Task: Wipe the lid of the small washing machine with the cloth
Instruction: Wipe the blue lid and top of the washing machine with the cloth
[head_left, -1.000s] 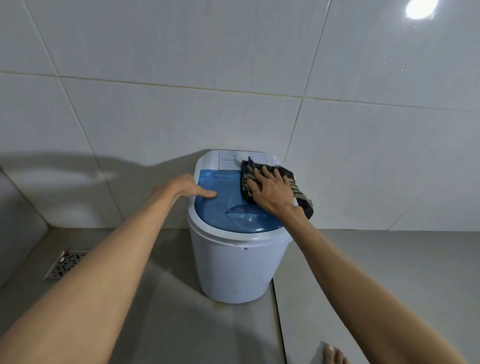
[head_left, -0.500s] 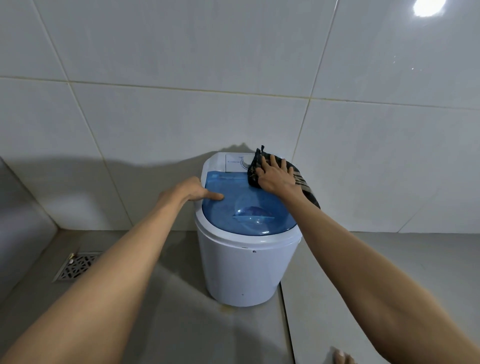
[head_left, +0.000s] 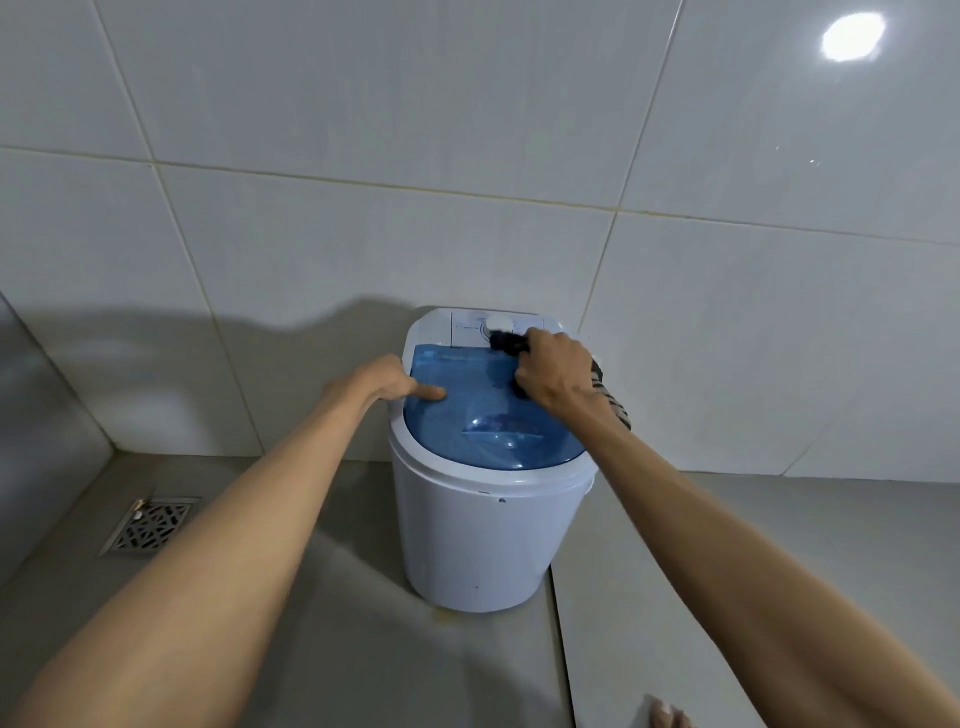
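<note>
A small white washing machine (head_left: 483, 540) stands on the floor against the tiled wall. Its translucent blue lid (head_left: 488, 421) is closed, with a white control panel (head_left: 470, 326) behind it. My right hand (head_left: 553, 371) is bunched around a dark striped cloth (head_left: 613, 400) at the lid's far right corner; part of the cloth pokes out towards the dial and part hangs off the right rim. My left hand (head_left: 387, 383) grips the machine's left rim, thumb lying flat on the lid.
White wall tiles (head_left: 363, 244) rise right behind the machine. A metal floor drain (head_left: 150, 525) lies at the left on the grey floor (head_left: 332, 623). Toes of my foot (head_left: 670, 714) show at the bottom edge.
My right hand has slid the cloth from the lid's right side up to its far corner and closed from flat into a bunched grip. My left hand stays on the left rim.
</note>
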